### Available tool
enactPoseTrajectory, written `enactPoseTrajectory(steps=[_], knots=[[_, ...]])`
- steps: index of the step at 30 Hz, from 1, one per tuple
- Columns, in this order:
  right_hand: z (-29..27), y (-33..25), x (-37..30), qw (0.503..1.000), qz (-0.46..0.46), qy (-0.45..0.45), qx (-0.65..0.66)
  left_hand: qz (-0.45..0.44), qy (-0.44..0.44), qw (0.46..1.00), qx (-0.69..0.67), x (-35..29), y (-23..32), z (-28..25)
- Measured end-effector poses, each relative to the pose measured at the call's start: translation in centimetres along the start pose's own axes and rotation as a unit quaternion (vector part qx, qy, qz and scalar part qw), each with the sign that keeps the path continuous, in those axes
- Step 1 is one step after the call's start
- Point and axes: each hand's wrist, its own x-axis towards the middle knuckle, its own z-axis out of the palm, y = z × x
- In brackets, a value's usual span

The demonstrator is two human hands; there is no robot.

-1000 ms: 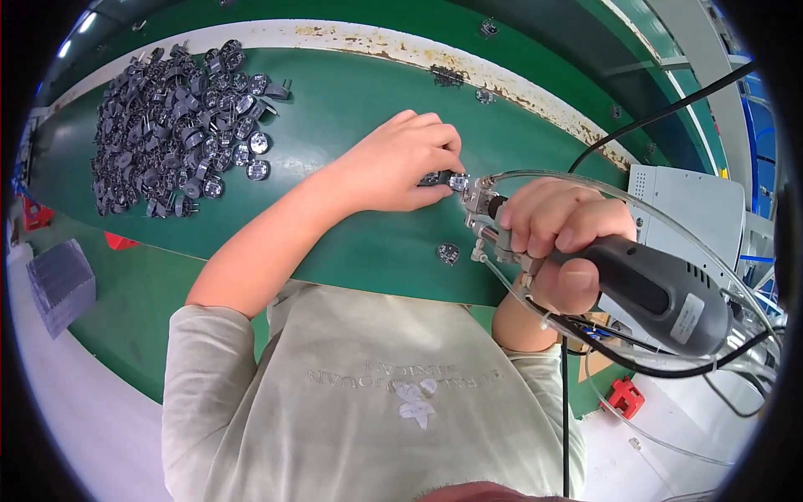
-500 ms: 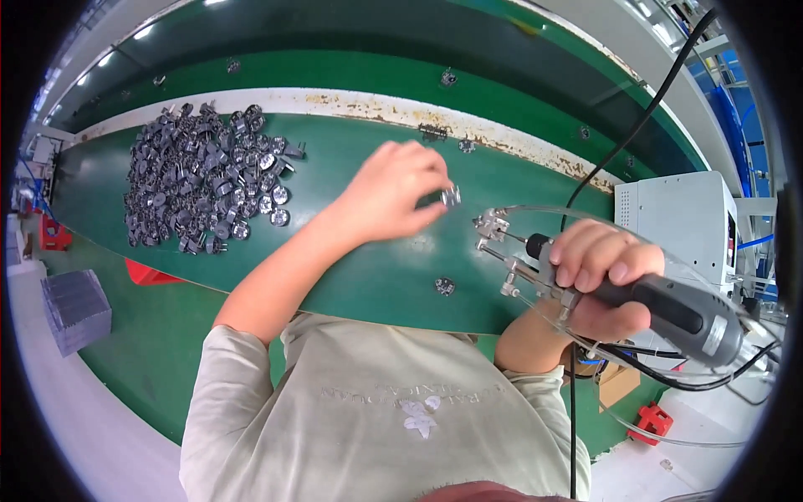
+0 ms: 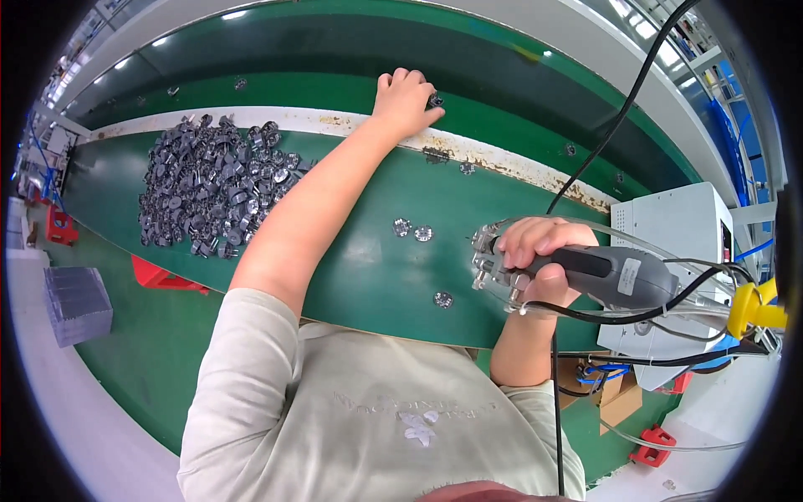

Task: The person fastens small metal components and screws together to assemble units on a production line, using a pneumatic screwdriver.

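At the far side, my left hand reaches over the bench's pale rim onto the green belt. Its thumb and fingers close around a small round dark part. On the right, my right hand is wrapped round a grey, corded handheld power tool. Metal fittings and clear tubes are attached to the tool, and its front end faces left over the bench. Between my hands, two round metallic parts lie side by side on the green bench top. A third round part lies nearer me.
A big heap of dark round parts covers the bench's left side. Single parts lie on the belt and one part on the rim. A white machine box stands right. A black cable hangs across the right side.
My left hand has moved from over the bench to the belt. Two parts now show on the bench where that hand was. The tool has shifted left and its front end has turned.
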Motion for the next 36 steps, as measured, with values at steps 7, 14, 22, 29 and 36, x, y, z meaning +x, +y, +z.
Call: enactPoseTrajectory(steps=[7,14,22,29,36], knots=[[-0.7,-1.0,0.3,0.997,0.012,0.072,0.037,0.190,-0.080,0.957,-0.205,-8.2,5.6,-7.1],[-1.5,-0.6,0.8,0.996,0.028,-0.063,-0.048,0.195,-0.120,0.941,-0.248,-14.3,7.5,-6.8],[-1.1,0.7,0.3,0.999,0.011,-0.036,-0.026,0.196,-0.097,0.931,-0.292,-14.8,6.7,-5.7],[-1.3,1.3,0.5,0.998,0.007,-0.064,-0.027,0.199,-0.097,0.929,-0.298,-14.7,6.6,-5.8],[-1.4,1.7,0.6,0.995,-0.002,-0.082,-0.061,0.205,-0.091,0.926,-0.305,-14.4,6.7,-5.6]])
